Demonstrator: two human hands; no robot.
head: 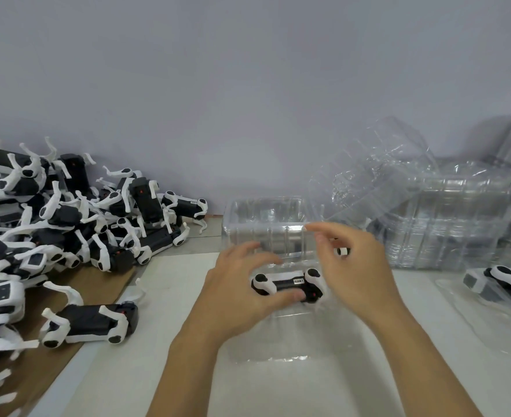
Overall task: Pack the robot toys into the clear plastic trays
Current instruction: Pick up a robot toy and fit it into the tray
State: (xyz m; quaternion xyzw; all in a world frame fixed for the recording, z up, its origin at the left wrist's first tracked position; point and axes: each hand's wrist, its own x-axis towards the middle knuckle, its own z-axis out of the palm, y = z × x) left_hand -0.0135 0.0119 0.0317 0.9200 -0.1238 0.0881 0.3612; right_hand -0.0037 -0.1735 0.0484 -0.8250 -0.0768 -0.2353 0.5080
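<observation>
We look down from a head-worn camera at a pale bench (164, 296) set against a plain grey wall. In the middle lies a small black-and-white robot dog toy (287, 283), on its side inside a clear moulded plastic tray (278, 350) that sits open in front of us. Our left hand (242, 296) rests on the toy, fingers spread and the thumb pressing its lower edge — a light steadying grip, not a closed fist. Our right hand (353, 266) hovers just above the toy's right end with fingers loosely curled; it appears to hold nothing, though motion blur softens the fingertips.

We judge the toy to be light, hard and smooth, with thin white legs that could snag or bend, so the black body between the hips looks the safest place to take hold. The tray seems thin and springy, likely to flex or slide if pushed.

To the left a large heap of the same robot toys (76, 218) spills over a brown board (103, 284), one loose robot dog toy (91, 323) lying nearest. Behind and right stands a stack of empty clear trays (446, 218), and at the right edge another packed toy (503, 281) is cut off by the frame.

The tray's moulded pocket is nearly invisible, so we cannot tell whether the toy is fully seated.
</observation>
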